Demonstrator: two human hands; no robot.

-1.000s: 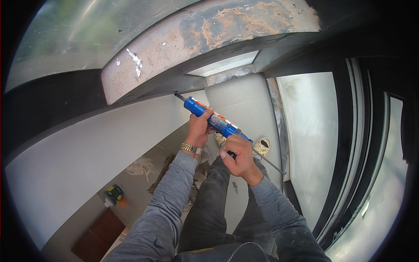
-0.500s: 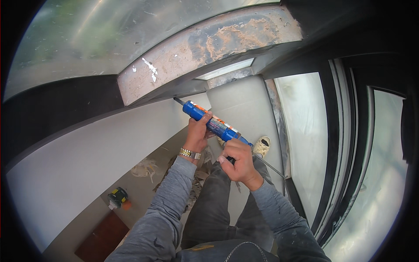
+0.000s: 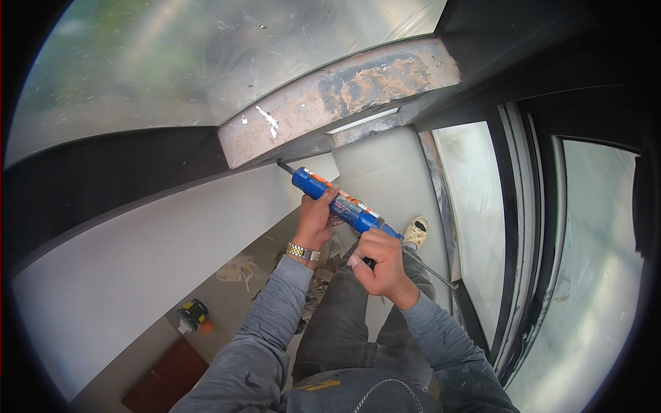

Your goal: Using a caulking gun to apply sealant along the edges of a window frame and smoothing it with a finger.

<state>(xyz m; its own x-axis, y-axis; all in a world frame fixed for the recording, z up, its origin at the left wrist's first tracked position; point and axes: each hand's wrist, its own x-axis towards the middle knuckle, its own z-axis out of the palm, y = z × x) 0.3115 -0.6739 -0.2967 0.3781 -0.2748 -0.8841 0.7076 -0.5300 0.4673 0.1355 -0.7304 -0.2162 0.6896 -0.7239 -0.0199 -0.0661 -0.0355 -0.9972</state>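
My left hand is closed around the barrel of a blue caulking gun with an orange-and-white label. My right hand grips the rear handle, mostly hiding it; the metal rod sticks out behind. The dark nozzle points up-left and meets the seam where a dark frame borders a white panel. Just above the nozzle is a stained, flaking ledge with white flecks.
Frosted panes line the top, and a dark framed door or window the right. Below are my legs, a pale shoe, a green-and-black canister, crumpled debris and a reddish-brown board.
The view has shifted, so the stained ledge sits lower and further right. My hands and the gun appear slightly lower, with the nozzle still at the seam and both grips unchanged.
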